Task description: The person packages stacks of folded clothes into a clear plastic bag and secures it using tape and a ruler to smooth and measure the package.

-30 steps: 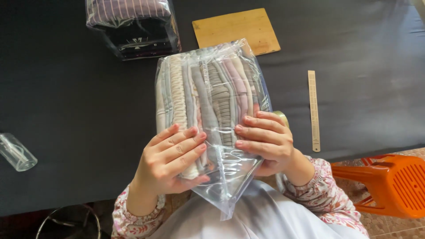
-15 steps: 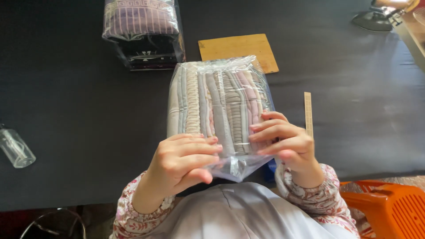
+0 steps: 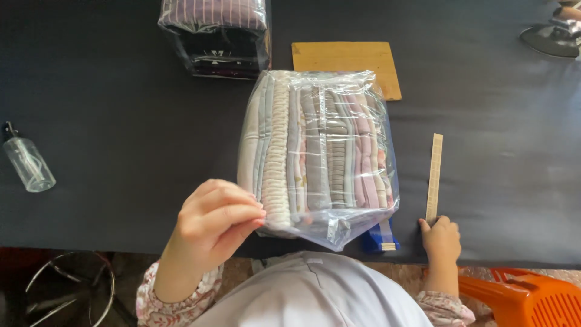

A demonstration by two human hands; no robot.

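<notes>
both hands' fingers (image 3: 242, 213) curled: bag (image 3: 318, 157), ruler (image 3: 434, 177).

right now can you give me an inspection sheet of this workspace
surface: dark table, one flat top
job's things: clear bag of folded cloths lying flat; wooden ruler beside it
clutter: wrapped stack of dark garments, wooden board, small clear bottle, blue item under the bag's corner
hands: left hand at the bag's near corner; right hand at the ruler's near end
cables: nothing seen
surroundings: orange plastic stool, metal ring frame
</notes>
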